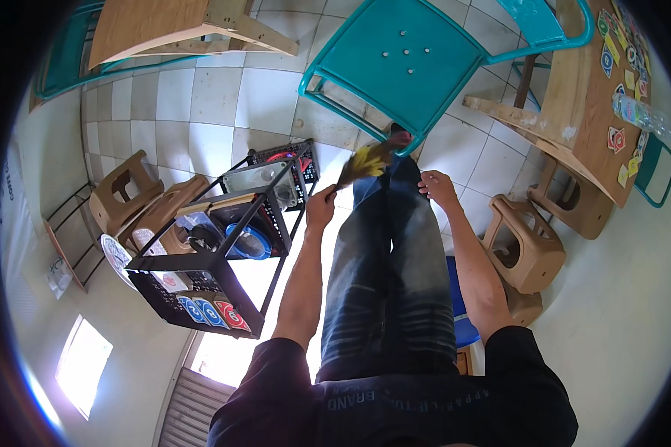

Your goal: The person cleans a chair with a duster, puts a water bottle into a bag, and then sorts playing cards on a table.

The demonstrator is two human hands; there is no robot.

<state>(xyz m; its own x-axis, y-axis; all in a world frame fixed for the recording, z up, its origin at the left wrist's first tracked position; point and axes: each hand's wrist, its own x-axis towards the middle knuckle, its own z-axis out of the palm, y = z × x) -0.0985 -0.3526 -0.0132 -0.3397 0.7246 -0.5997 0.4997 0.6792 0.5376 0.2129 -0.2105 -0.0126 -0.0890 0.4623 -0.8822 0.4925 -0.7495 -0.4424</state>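
Note:
My left hand (320,207) grips a feather duster (366,163) by its handle end. The duster's brown and yellow feathers point up and right, across the front of my legs, and look blurred. Its far end comes close to the near edge of a teal metal folding chair (394,61), and I cannot tell whether they touch. My right hand (439,185) hangs beside my right leg with loosely curled fingers and nothing visible in it.
At left stands a black metal shelf rack (246,209) with a blue-rimmed item and large cards. Brown plastic stools (528,246) line the right wall. A wooden table (587,128) at right bears scattered cards and a plastic bottle (640,112). Another wooden table (151,25) is at upper left.

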